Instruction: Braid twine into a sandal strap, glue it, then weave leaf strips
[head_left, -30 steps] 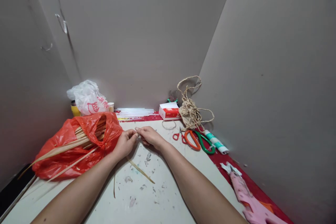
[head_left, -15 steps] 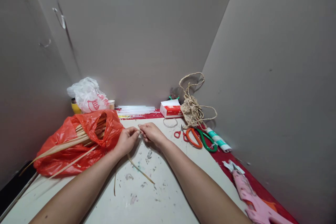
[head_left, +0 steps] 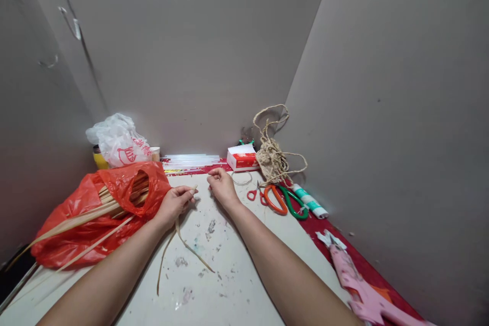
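My left hand (head_left: 176, 206) is closed in a pinch on a thin, tan straw strip (head_left: 193, 252). A short, pale end of it pokes up past the thumb and index finger, and two long tails hang below the palm onto the white board. My right hand (head_left: 223, 187) is just to the right, apart from the left one. Its fingers are loosely bent and nothing shows between them. Beside my left wrist lies a red plastic bag (head_left: 76, 239), with a bundle of straw strips (head_left: 109, 209) sticking out of its opening.
Behind my right hand are a red-and-white box (head_left: 244, 160) and a tangle of twine (head_left: 273, 160). Scissors with orange (head_left: 275, 201) and green handles (head_left: 294, 204) lie at right, near a pink glue gun (head_left: 355, 282). Clear sticks (head_left: 191, 161) line the back. Grey panels enclose the table.
My hands have come apart: the right hand has let go and moved away from the left, which keeps the straw strip. The whole view has shifted slightly.
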`<state>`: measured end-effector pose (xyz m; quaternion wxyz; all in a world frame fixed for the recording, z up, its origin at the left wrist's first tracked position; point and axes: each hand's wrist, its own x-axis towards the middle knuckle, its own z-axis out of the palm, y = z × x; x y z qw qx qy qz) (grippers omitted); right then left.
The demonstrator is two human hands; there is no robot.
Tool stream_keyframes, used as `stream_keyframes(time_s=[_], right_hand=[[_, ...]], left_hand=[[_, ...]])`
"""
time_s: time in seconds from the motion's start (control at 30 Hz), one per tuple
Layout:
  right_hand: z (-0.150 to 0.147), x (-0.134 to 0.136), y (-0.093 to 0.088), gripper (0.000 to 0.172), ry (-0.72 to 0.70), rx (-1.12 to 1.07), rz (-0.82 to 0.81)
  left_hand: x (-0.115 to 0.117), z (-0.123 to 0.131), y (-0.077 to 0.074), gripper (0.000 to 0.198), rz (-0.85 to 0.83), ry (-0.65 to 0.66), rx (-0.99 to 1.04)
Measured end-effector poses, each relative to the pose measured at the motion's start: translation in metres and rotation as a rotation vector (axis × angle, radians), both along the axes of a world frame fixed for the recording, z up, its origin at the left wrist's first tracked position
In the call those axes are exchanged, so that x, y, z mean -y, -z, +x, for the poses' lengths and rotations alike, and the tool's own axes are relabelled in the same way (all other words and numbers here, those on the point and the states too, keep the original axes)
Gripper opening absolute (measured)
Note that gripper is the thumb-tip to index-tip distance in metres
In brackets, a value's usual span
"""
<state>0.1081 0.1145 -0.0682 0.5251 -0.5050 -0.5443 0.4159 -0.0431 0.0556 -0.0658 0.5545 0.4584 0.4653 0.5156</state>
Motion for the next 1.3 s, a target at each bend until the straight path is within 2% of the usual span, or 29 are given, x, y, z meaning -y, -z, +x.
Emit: stream_keyframes(time_s=[0.1, 0.47, 0.9, 1.1, 1.3], right_hand=[[-0.001, 0.000, 0.002, 0.018, -0.003, 0.022, 0.041], [-0.004, -0.004, 0.010, 0.023, -0.033, 0.204, 0.110], [-0.005, 0.005, 0.000, 0.024, 0.019, 0.402, 0.178], [-0.006, 0.005, 0.005, 0.022, 0.003, 0.397, 0.187], [-0.005, 0.005, 0.013, 0.018, -0.076, 0.323, 0.210]], left_hand=[[-0.002, 0.000, 0.001, 0.038, -0.005, -0.006, 0.012], [-0.001, 0.000, -0.005, 0.036, -0.028, -0.014, 0.026], [-0.004, -0.001, -0.004, 0.043, -0.045, -0.033, 0.041], [-0.004, 0.000, -0.001, 0.037, -0.018, -0.002, 0.107], [-0.002, 0.001, 0.005, 0.039, -0.013, -0.041, 0.097]])
